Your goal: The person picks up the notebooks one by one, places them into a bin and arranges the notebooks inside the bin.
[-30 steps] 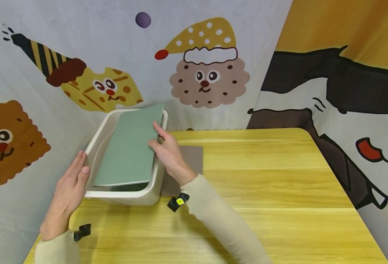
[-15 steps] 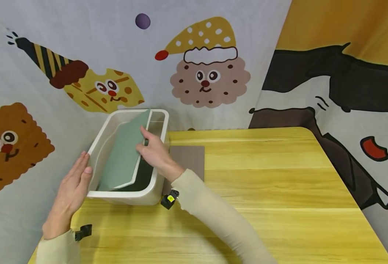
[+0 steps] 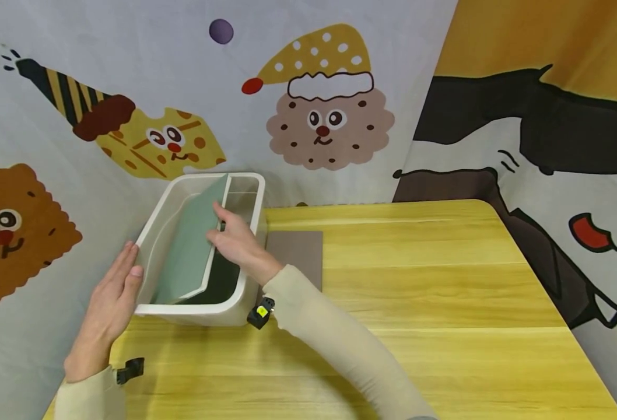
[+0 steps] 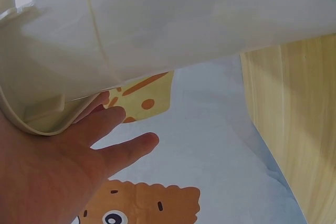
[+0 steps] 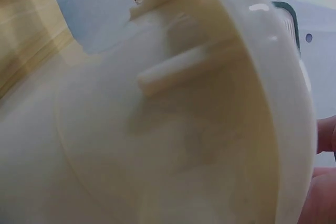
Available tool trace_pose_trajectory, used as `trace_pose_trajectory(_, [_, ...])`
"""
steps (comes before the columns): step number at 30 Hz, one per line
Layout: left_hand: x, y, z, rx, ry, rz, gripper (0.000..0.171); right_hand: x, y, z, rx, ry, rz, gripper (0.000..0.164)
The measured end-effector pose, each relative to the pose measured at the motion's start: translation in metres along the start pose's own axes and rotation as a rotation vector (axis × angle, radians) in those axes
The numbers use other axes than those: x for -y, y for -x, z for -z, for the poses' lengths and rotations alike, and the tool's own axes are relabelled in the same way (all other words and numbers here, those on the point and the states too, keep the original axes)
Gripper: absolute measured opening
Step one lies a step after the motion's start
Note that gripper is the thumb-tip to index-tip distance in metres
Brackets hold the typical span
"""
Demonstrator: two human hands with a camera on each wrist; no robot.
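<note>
While our right hand (image 3: 239, 242) pinches the green book (image 3: 186, 251), our left hand (image 3: 108, 297) (fingers straight) should steady the white bin (image 3: 195, 315).

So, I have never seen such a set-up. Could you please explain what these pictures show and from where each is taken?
No robot here, only a person's bare left hand and right hand. The wide view looks down from the head; the two close views come from the wrists and mostly show the outside of a white bin. It stands on a wooden-looking table, beside a flat grey-brown sheet that it partly hides. The left hand rests against the bin's side. The right hand grips the edge of a green, book-like item, which sits tilted, partly inside the bin.
</note>
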State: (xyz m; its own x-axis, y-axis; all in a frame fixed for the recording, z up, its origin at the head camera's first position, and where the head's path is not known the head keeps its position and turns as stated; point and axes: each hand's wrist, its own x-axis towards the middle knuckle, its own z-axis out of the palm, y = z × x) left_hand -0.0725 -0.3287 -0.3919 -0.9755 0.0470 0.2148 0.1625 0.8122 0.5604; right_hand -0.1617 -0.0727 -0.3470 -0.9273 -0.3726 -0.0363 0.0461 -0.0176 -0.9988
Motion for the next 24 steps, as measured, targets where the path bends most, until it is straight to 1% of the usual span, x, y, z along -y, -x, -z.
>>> trace_pose_trajectory(4, [0.000,0.001,0.000,0.002,0.004,0.003,0.057,-0.001,-0.002,0.000,-0.006,0.007,-0.005,0.072])
trace_pose_trajectory(6, [0.000,0.001,0.001,0.004,0.006,0.003,0.057,-0.001,-0.003,0.000,0.008,0.018,-0.007,0.072])
trace_pose_trajectory(8, [-0.001,0.002,0.001,0.007,0.008,0.003,0.057,-0.002,-0.004,0.000,0.040,0.052,-0.009,0.072])
trace_pose_trajectory(10, [-0.001,0.002,0.000,0.012,0.009,0.002,0.057,-0.001,-0.006,0.002,0.096,0.134,-0.014,0.072])
trace_pose_trajectory(13, [-0.002,0.001,0.000,0.023,0.008,0.005,0.057,0.004,-0.006,0.005,0.184,0.349,-0.014,0.074])
trace_pose_trajectory(15, [-0.003,0.000,0.000,0.028,0.007,0.008,0.058,0.009,-0.004,0.007,0.206,0.500,0.002,0.073])
trace_pose_trajectory(17, [-0.003,-0.001,0.000,0.027,0.007,0.010,0.058,0.015,0.000,0.010,0.191,0.603,0.021,0.073])
trace_pose_trajectory(18, [-0.003,-0.001,0.000,0.024,0.005,0.012,0.058,0.017,0.003,0.011,0.176,0.631,0.025,0.072])
trace_pose_trajectory(19, [-0.003,-0.001,0.000,0.020,0.005,0.012,0.058,0.018,0.006,0.014,0.155,0.647,0.046,0.069])
trace_pose_trajectory(20, [-0.003,-0.001,0.000,0.017,0.006,0.013,0.058,0.019,0.009,0.017,0.135,0.653,0.071,0.067])
trace_pose_trajectory(24, [-0.003,-0.001,0.000,-0.002,0.002,0.017,0.058,0.016,0.025,0.035,0.065,0.597,0.159,0.060])
